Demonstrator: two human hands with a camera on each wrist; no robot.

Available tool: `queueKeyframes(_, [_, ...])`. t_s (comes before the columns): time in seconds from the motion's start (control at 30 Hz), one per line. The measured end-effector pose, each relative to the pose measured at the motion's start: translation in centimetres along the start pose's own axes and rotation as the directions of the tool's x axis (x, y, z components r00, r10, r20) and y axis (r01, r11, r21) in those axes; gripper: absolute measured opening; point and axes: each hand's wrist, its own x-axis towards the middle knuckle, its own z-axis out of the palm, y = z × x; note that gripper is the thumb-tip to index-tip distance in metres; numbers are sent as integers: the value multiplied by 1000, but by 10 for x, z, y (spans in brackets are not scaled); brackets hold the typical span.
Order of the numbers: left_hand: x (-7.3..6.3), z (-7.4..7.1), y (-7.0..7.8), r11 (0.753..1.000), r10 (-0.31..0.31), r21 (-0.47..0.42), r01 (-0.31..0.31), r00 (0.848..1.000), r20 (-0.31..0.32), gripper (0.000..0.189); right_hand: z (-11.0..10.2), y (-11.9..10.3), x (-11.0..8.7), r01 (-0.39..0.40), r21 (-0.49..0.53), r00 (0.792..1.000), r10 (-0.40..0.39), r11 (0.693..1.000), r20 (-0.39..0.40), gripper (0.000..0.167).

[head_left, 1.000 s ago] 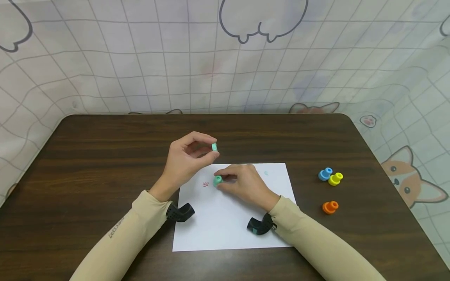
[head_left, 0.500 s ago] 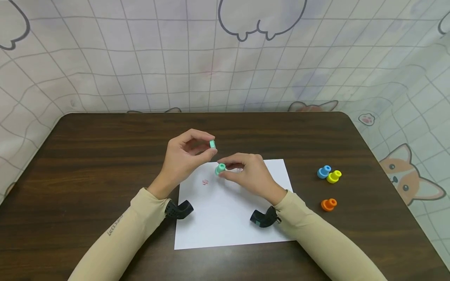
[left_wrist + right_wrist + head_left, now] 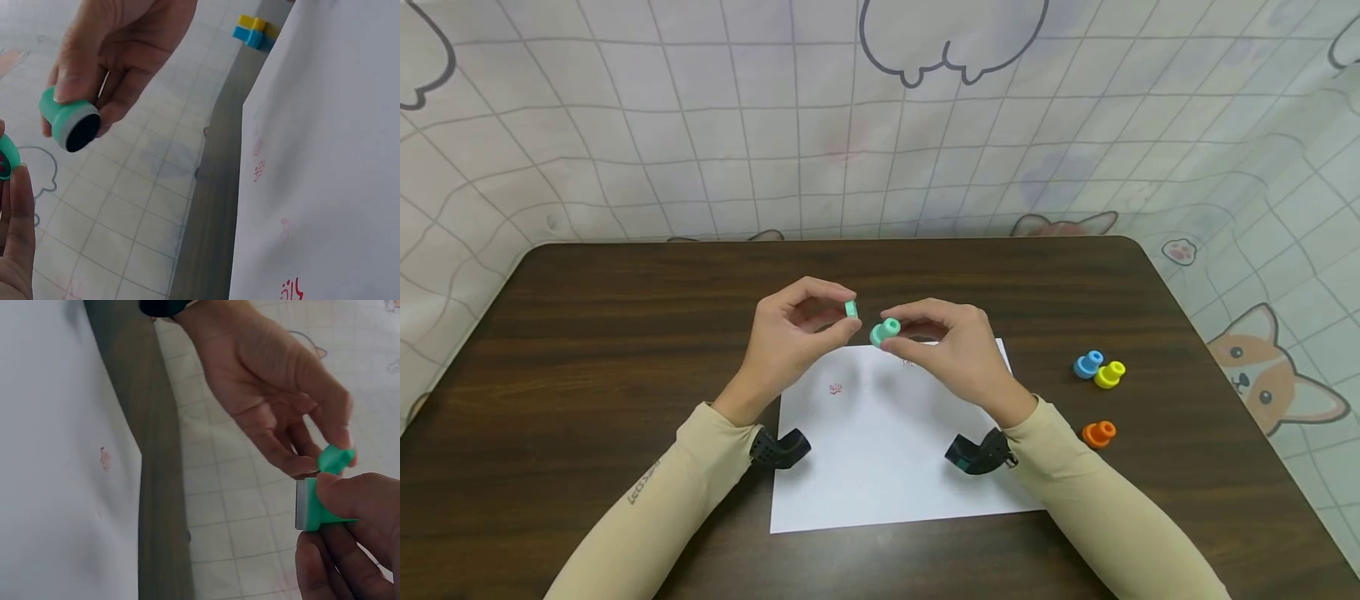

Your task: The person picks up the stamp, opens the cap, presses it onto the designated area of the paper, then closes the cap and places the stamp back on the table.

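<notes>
My right hand (image 3: pixel 951 342) pinches a mint-green toy stamp (image 3: pixel 884 332) by its narrow handle, above the far edge of a white sheet of paper (image 3: pixel 880 458). In the left wrist view the stamp's dark face (image 3: pixel 83 132) is uncovered. Between the thumb and fingertips of my left hand (image 3: pixel 793 329) is a small matching green cap (image 3: pixel 851 309), with some red showing inside it in the left wrist view. Cap and stamp are close together but apart. Small red prints (image 3: pixel 836 389) mark the paper, another (image 3: pixel 907 362) lying near its far edge.
On the dark wooden table (image 3: pixel 610 350), a blue stamp (image 3: pixel 1087 364) and a yellow stamp (image 3: pixel 1109 375) stand side by side right of the paper. Nearer is an orange stamp (image 3: pixel 1098 434). A patterned curtain (image 3: pixel 760 125) hangs behind the table.
My right hand has lifted the stamp off the paper and moved away from me, bringing it beside the cap. A red print near the far edge has come into view. My left hand stays nearly still.
</notes>
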Motion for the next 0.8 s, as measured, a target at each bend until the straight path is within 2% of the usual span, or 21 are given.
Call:
queueKeyframes(0.3, [-1,3,3,1000,-17,-25,17,1000,6,28,-8,-10,-3,-2,171,1000,7,985,-29,31])
queueKeyframes(0.53, [-4,7,6,996,-32,-85,34,999,18,32,-7,-15,-7,-14,205,999,23,979,-39,31])
queueKeyframes(0.8, [-5,14,10,989,-16,-149,24,998,54,32,-6,-18,-9,35,304,998,-14,952,-69,33])
